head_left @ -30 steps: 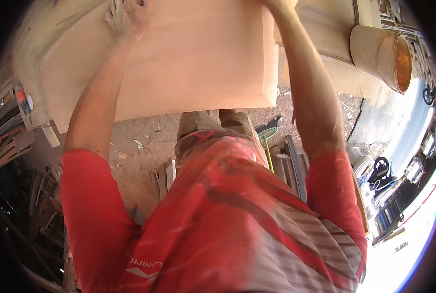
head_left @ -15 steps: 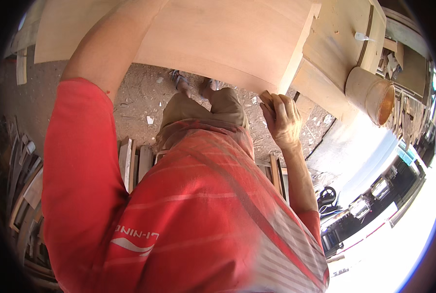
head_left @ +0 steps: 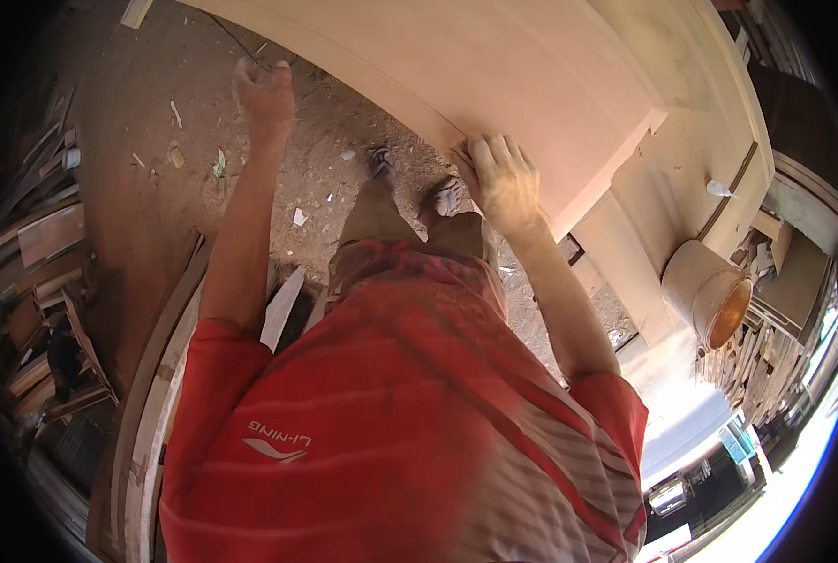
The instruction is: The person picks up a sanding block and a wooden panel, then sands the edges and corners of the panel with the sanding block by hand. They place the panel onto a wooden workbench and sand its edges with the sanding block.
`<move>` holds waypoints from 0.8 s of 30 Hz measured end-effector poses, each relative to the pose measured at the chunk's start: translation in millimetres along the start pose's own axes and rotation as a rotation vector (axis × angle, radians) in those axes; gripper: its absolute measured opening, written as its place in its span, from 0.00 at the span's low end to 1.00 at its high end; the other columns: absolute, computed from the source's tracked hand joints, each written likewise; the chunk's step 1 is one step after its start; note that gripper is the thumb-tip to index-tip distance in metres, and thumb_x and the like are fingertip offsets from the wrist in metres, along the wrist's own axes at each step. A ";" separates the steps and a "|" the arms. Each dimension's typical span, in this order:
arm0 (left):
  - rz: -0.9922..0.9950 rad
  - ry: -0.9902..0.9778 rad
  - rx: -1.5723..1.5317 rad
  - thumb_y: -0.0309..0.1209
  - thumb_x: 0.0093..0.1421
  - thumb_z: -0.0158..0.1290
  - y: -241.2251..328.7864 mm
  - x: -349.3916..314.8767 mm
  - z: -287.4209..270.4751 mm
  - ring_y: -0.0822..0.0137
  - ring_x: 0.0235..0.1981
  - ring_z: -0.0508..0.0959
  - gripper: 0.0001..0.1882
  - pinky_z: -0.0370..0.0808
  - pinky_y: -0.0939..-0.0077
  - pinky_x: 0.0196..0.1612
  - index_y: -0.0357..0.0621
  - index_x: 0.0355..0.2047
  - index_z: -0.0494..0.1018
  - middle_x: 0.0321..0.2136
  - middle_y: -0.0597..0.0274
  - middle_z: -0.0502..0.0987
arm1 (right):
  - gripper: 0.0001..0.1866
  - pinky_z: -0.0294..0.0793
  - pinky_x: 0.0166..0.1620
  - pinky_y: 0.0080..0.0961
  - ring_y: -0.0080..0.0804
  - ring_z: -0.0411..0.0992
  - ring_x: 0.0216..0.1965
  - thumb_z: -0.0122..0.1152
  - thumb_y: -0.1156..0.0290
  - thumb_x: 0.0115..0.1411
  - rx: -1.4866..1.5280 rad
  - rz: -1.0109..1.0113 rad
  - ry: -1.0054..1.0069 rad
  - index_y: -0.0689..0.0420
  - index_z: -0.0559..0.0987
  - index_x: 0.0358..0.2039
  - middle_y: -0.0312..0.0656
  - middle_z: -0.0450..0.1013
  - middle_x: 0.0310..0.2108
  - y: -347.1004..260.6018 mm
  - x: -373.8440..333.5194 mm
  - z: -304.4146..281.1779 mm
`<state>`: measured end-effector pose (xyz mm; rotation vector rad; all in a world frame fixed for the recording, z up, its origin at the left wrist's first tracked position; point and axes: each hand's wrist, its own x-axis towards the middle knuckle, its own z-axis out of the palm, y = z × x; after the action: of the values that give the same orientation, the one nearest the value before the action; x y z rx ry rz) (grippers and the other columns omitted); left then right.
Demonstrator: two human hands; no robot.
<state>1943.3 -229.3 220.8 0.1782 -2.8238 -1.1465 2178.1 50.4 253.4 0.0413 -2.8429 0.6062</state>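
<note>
A large pale wooden panel (head_left: 531, 75) lies ahead of me, its curved near edge running across the upper middle. My right hand (head_left: 503, 183) is closed at that edge. It holds a small brown sanding block (head_left: 466, 169), mostly hidden beside the thumb and fingers. My left hand (head_left: 265, 98) hangs over the dirt floor, just off the panel's left part. Its fingers are loosely curled, thumb and forefinger apart, and I see nothing in it. A thin dark line, perhaps a cord (head_left: 231, 36), runs close to its fingertips.
Right of the panel lies another wooden sheet (head_left: 700, 103) with a small white bottle (head_left: 719, 190) on it. A round brown container (head_left: 691, 281) stands nearby. Long boards (head_left: 161, 385) stand at my left, and scrap wood (head_left: 53, 239) is piled farther left. Chips litter the dirt floor (head_left: 175, 122).
My left arm has come back from over the panel and now hangs beside it. My right hand has moved left and up along the panel's edge, and the view has turned.
</note>
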 end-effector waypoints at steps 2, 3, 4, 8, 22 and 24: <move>0.037 -0.077 0.097 0.44 0.65 0.59 1.1 -18.6 13.7 0.44 0.67 0.69 0.43 0.67 0.56 0.67 0.31 0.71 0.57 0.66 0.35 0.65 | 0.15 0.79 0.38 0.39 0.42 0.77 0.38 0.71 0.61 0.62 0.013 -0.004 0.025 0.54 0.78 0.42 0.41 0.73 0.38 -8.4 24.4 16.3; 0.024 -0.053 0.096 0.44 0.65 0.59 -12.4 -24.9 11.4 0.44 0.67 0.69 0.43 0.67 0.56 0.67 0.31 0.71 0.57 0.66 0.35 0.65 | 0.14 0.79 0.38 0.40 0.42 0.77 0.38 0.71 0.60 0.62 0.015 0.020 0.054 0.53 0.78 0.41 0.41 0.73 0.37 -12.4 32.3 20.8; 0.017 -0.170 0.072 0.44 0.65 0.60 -34.5 -34.1 9.3 0.45 0.66 0.70 0.43 0.68 0.58 0.67 0.31 0.72 0.57 0.66 0.35 0.66 | 0.14 0.79 0.38 0.40 0.42 0.77 0.38 0.71 0.60 0.63 0.043 0.028 0.064 0.52 0.78 0.41 0.41 0.73 0.37 -13.1 27.8 14.6; -0.206 -0.370 -0.060 0.45 0.66 0.60 -93.8 -76.3 -33.5 0.52 0.54 0.81 0.42 0.75 0.64 0.58 0.28 0.70 0.59 0.53 0.39 0.80 | 0.13 0.80 0.37 0.42 0.43 0.77 0.38 0.72 0.66 0.61 0.008 0.071 0.048 0.54 0.78 0.43 0.41 0.74 0.40 6.5 -35.1 -17.6; -0.327 -0.156 -0.651 0.44 0.73 0.55 -83.7 140.0 11.3 0.63 0.43 0.83 0.34 0.81 0.71 0.45 0.35 0.69 0.61 0.46 0.51 0.81 | 0.14 0.78 0.37 0.40 0.43 0.77 0.37 0.71 0.59 0.63 0.067 0.017 -0.017 0.53 0.78 0.41 0.40 0.74 0.37 -81.7 193.7 87.2; -0.268 -0.078 -0.695 0.47 0.72 0.55 -72.6 172.2 6.1 0.58 0.54 0.79 0.37 0.78 0.65 0.54 0.34 0.70 0.60 0.56 0.47 0.75 | 0.15 0.79 0.36 0.40 0.44 0.78 0.35 0.74 0.65 0.61 0.046 0.058 -0.073 0.55 0.78 0.42 0.41 0.74 0.37 -65.8 139.3 58.7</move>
<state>1777.6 -301.0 172.4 0.4657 -2.3174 -2.1397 2034.7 -30.6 260.1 -0.0113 -2.9097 0.6958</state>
